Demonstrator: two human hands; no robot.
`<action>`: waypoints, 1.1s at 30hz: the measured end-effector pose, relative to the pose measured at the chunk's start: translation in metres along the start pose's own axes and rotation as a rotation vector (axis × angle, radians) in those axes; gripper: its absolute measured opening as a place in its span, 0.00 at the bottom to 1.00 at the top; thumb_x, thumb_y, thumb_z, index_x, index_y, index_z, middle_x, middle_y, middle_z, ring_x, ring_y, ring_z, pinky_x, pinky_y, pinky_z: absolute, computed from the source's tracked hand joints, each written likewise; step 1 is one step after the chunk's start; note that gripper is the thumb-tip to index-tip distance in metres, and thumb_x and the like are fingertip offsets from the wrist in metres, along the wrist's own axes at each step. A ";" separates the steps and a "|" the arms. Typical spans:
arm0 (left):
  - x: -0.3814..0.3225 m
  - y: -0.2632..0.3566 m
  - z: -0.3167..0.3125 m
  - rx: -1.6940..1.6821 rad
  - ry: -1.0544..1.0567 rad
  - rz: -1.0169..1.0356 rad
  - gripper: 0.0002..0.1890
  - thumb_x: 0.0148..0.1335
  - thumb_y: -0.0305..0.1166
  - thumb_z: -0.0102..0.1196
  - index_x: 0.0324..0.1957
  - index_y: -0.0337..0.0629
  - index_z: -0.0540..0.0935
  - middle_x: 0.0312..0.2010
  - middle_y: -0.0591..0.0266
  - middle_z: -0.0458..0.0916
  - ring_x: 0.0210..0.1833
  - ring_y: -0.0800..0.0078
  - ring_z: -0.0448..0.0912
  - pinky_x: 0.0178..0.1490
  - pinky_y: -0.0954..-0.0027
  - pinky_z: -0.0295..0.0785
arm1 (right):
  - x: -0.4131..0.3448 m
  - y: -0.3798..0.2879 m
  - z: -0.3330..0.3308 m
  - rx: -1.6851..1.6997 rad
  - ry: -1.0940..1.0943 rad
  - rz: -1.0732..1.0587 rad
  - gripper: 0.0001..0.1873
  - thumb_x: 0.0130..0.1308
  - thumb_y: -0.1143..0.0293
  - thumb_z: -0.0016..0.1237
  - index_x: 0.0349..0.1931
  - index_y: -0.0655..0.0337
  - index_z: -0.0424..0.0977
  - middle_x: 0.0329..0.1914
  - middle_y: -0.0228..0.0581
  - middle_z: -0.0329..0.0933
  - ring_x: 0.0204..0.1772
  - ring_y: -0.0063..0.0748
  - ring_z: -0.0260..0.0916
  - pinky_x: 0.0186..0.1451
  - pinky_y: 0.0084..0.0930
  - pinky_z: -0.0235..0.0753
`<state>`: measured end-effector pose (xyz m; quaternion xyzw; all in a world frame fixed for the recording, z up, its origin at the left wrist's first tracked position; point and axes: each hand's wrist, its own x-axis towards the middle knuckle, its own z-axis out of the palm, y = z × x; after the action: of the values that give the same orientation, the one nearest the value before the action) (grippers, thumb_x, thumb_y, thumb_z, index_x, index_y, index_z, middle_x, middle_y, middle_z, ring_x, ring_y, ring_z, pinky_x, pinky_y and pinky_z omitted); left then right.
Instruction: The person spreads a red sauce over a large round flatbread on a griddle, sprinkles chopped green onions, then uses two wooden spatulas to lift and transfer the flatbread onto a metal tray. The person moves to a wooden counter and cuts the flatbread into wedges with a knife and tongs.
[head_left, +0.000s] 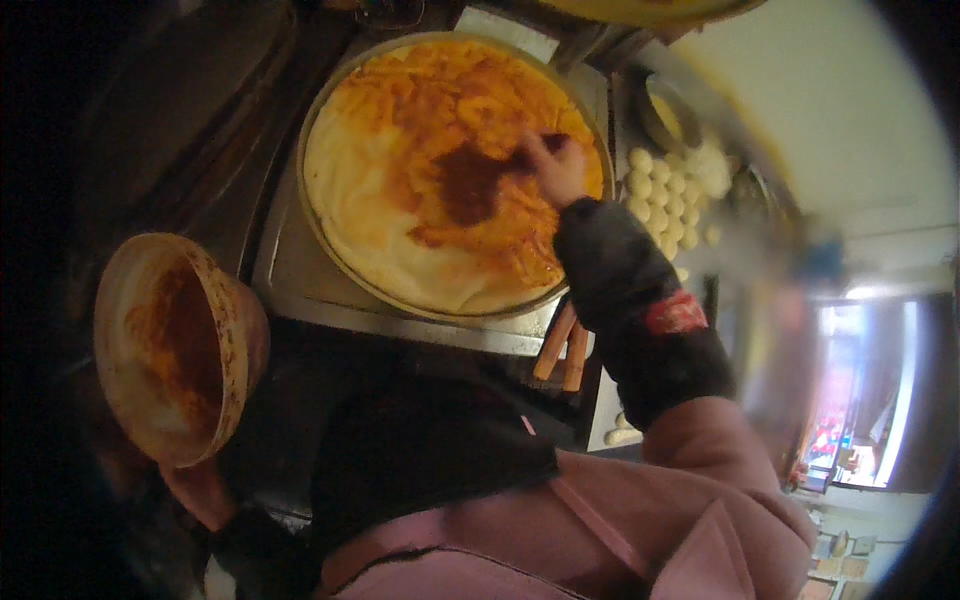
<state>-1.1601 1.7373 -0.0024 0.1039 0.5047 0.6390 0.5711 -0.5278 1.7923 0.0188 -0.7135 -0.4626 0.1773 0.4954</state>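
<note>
A large round pan lies before me, lined with a pale, wrinkled dough sheet. Reddish-brown sauce covers much of the sheet, thickest near the middle. My right hand is over the right part of the dough, its fingers at a dark patch of sauce; whether they hold something is blurred. At the lower left, my left hand grips the lower rim of a wide bowl, which is tilted and has the same brown sauce inside. The bowl hides part of that hand's fingers.
The pan rests on a metal surface. Rows of dough balls stand to the right, near a metal bowl. Two wooden handles stick out below the pan's right side. A pale board with small dough pieces is near my right sleeve.
</note>
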 end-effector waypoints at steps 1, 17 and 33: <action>0.002 -0.001 -0.006 -0.030 0.017 0.005 0.26 0.60 0.42 0.50 0.57 0.38 0.67 0.57 0.53 0.67 0.59 0.61 0.66 0.61 0.58 0.61 | 0.004 0.007 -0.022 0.077 0.015 0.058 0.18 0.61 0.61 0.51 0.31 0.73 0.74 0.25 0.42 0.77 0.24 0.30 0.75 0.28 0.28 0.73; -0.048 0.009 0.012 0.094 0.126 -0.024 0.30 0.61 0.41 0.48 0.62 0.38 0.61 0.61 0.52 0.63 0.63 0.60 0.63 0.65 0.58 0.57 | 0.213 0.086 -0.043 -0.481 0.177 0.010 0.26 0.59 0.51 0.50 0.35 0.73 0.74 0.25 0.50 0.76 0.28 0.43 0.76 0.31 0.39 0.73; -0.084 0.020 0.005 0.028 0.186 0.070 0.28 0.61 0.41 0.48 0.60 0.38 0.64 0.58 0.53 0.66 0.61 0.61 0.64 0.63 0.57 0.60 | 0.309 0.018 0.115 -0.492 -0.368 -0.353 0.27 0.57 0.45 0.49 0.37 0.65 0.77 0.29 0.48 0.78 0.35 0.46 0.76 0.38 0.39 0.73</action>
<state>-1.1421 1.6733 0.0527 0.0695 0.5604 0.6584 0.4977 -0.4439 2.1119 0.0153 -0.6766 -0.6893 0.0976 0.2401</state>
